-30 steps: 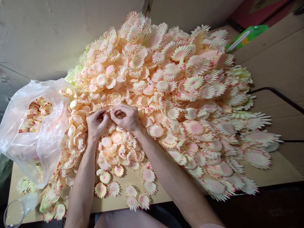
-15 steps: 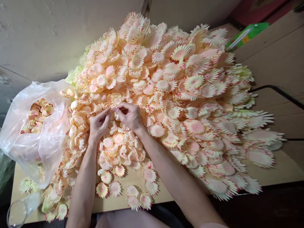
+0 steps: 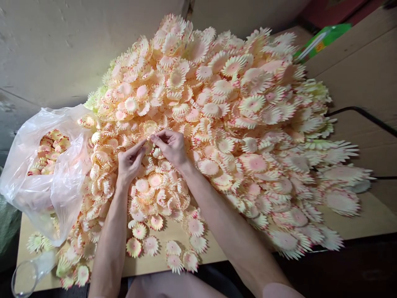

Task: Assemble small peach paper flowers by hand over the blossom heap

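Note:
My left hand [image 3: 131, 162] and my right hand [image 3: 170, 147] meet fingertip to fingertip over a big heap of artificial flower petal layers [image 3: 217, 109]. Both are closed in a pinch, thumb against fingers. Whatever sits between the fingertips is too small to make out against the pale heap. The petal layers are round and cream-coloured, with fringed edges, pinkish middles and red-tinged tips. Just below my hands, a smaller cluster of petal layers [image 3: 155, 181] lies between my forearms.
A translucent plastic bag [image 3: 68, 194] with red-edged petal pieces [image 3: 52, 145] stands at the left. A clear cup [image 3: 25, 277] lies at the table's [image 3: 139, 269] front left corner. Cardboard [image 3: 356, 78], a black cable [image 3: 366, 114] and a green packet [image 3: 325, 39] are at the right.
My right fingertips have moved slightly up and right, a little apart from the left ones. My left hand has barely moved, and both hands stay pinched.

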### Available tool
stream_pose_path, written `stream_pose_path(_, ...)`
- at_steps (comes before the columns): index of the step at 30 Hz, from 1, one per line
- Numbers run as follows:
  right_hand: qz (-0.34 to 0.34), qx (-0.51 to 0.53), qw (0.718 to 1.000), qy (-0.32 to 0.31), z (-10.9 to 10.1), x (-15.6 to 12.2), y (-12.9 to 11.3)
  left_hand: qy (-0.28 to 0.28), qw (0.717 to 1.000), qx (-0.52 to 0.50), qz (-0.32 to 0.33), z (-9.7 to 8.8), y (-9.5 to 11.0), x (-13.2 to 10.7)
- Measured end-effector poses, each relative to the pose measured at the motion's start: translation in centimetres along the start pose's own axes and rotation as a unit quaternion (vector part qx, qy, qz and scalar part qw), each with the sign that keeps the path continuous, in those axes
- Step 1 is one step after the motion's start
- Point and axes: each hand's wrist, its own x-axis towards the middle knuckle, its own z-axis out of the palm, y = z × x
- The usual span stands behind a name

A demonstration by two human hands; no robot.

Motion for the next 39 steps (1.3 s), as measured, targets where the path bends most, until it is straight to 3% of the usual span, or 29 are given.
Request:
stream_pose_path(16,-0.001,0.002,0.999,0.049,0.4,0.0,0.0,0.005,1.000,-0.002,-0.003,0.0,-0.1,0.0)
stream_pose_path(18,0.017,0.017,0.996,0.085,-0.5,0.5,0.1,0.031,0.999,-0.011,-0.007,-0.6,0.1,-0.2)
stream_pose_path(20,0.039,0.066,0.981,0.181,-1.6,0.9,0.2,0.101,0.994,-0.034,-0.019,-1.1,0.2,-0.4)
stream_pose_path(21,0.039,0.069,0.979,0.186,-2.1,1.0,0.3,0.135,0.989,-0.047,-0.027,-1.3,0.2,-0.4)
stream_pose_path(23,0.032,0.038,0.990,0.129,-2.6,1.0,0.4,0.137,0.988,-0.067,-0.036,-1.3,0.2,-0.2)
stream_pose_path(26,-0.015,0.005,0.994,0.105,-2.4,0.8,0.3,0.070,0.993,-0.078,-0.046,-0.8,0.3,0.0)
stream_pose_path(29,-0.035,-0.006,0.995,0.089,-1.8,0.6,0.1,0.052,0.992,-0.105,-0.042,-0.6,0.5,0.2)
stream_pose_path(35,-0.006,0.064,0.998,0.001,-1.7,0.7,-0.4,0.014,0.994,-0.106,0.005,-1.1,0.2,0.5)
stream_pose_path(39,0.028,0.097,0.994,-0.039,-1.6,0.6,-0.5,0.023,0.994,-0.101,0.024,-0.9,-0.1,0.6)
